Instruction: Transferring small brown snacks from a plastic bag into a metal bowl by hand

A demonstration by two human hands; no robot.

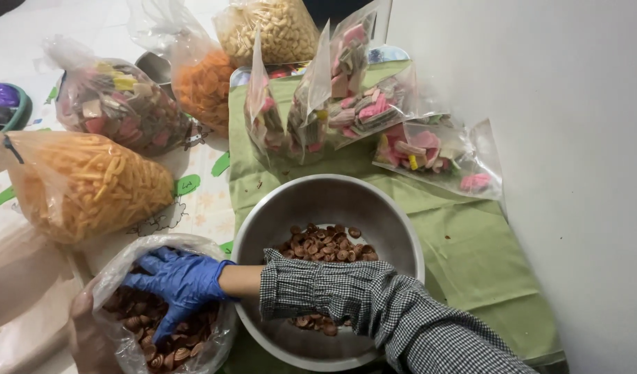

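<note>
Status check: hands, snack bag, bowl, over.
Right hand, blue glove, inside bag of brown snacks. Left hand bare, steadies bag's edge. Steel bowl partly filled beside it; sleeve crosses bowl.

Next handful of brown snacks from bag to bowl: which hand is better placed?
Probably right. The gloved right hand is inside the plastic bag, fingers spread on the brown snacks, its forearm crossing the metal bowl. The bare left hand seems busy gripping the bag's edge.
</note>
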